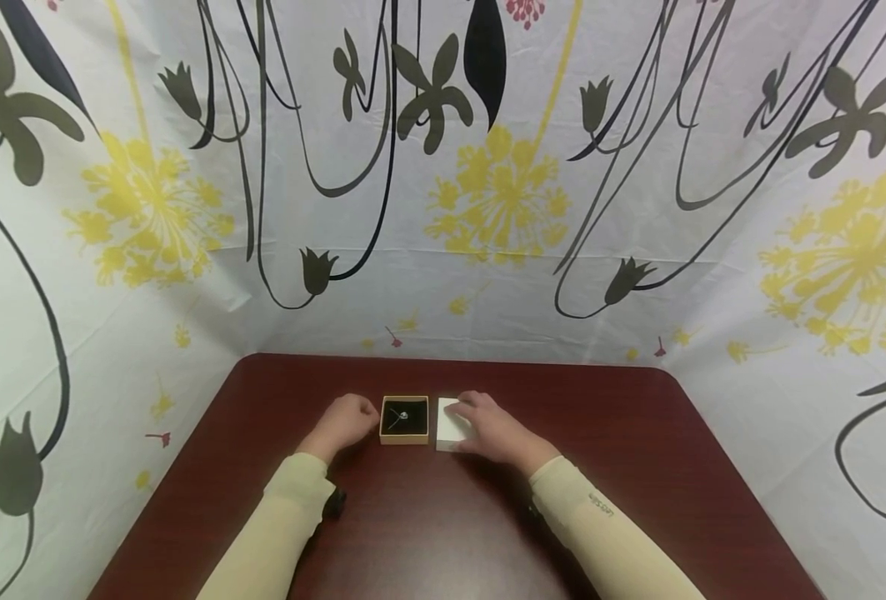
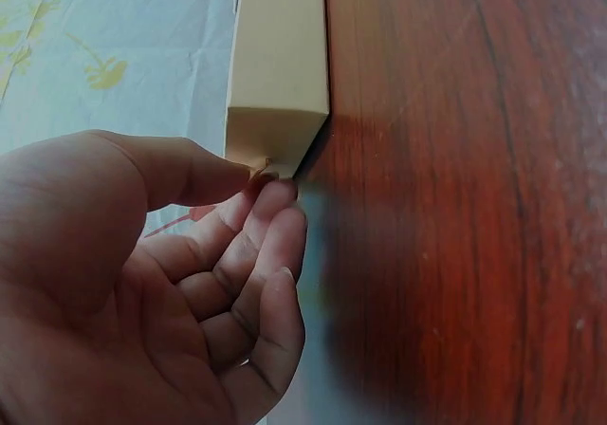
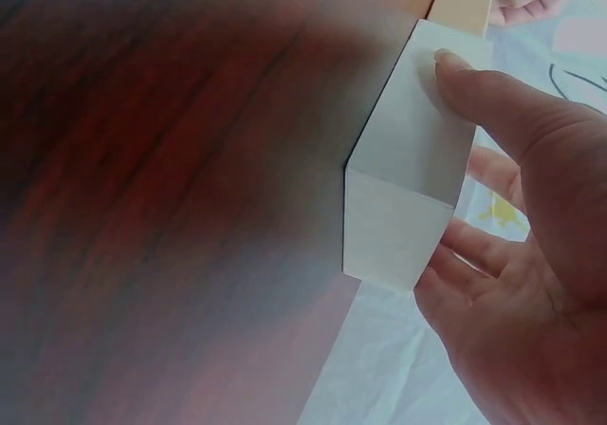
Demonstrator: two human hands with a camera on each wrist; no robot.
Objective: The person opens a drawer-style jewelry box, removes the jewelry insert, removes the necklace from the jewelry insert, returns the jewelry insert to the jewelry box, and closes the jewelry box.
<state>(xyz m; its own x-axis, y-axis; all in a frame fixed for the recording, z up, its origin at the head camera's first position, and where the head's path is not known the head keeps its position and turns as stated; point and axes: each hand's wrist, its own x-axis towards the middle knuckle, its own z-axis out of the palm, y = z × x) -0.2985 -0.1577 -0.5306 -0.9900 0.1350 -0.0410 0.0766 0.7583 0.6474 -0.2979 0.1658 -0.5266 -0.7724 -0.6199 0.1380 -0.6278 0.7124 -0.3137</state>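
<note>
On the table lies a small tan-rimmed jewellery box [image 1: 404, 441] with a black lining. A silvery piece of jewellery [image 1: 403, 415] with a thin line trailing from it rests inside. My left hand [image 1: 347, 422] is at the box's left side. In the left wrist view, its thumb and forefinger pinch a small brown tab [image 2: 264, 169] at the box's end, the other fingers curled below. Just right of the box, my right hand [image 1: 491, 427] grips a white box lid [image 1: 452, 425]. Its thumb presses the near side [image 3: 417, 112], with the fingers on the far side.
The dark red-brown table [image 1: 427, 533] has rounded far corners. A white cloth [image 1: 412, 292] printed with yellow flowers and dark stems hangs behind it and at both sides. The box and lid stand side by side with a narrow gap.
</note>
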